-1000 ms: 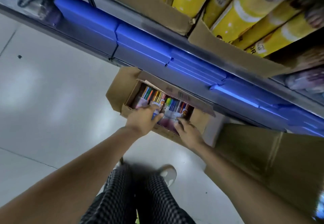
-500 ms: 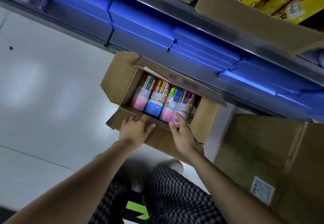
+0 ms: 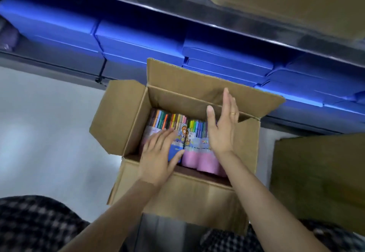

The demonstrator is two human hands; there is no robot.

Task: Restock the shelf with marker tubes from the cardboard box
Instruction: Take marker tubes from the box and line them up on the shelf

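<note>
From the head view, the cardboard box (image 3: 177,194) sits open on the floor with marker tubes (image 3: 194,133) lying packed inside. The left hand (image 3: 158,157) lies on a blue-based tube, its grip spread, fingers straight across the top and thumb along the tube's base. Just right of that grip, the right hand (image 3: 222,125) hovers edge-on above the pink-based tubes, fingers straight and together, holding nothing. Beyond both grips, blue boxes (image 3: 138,40) fill the shelf (image 3: 217,12).
</note>
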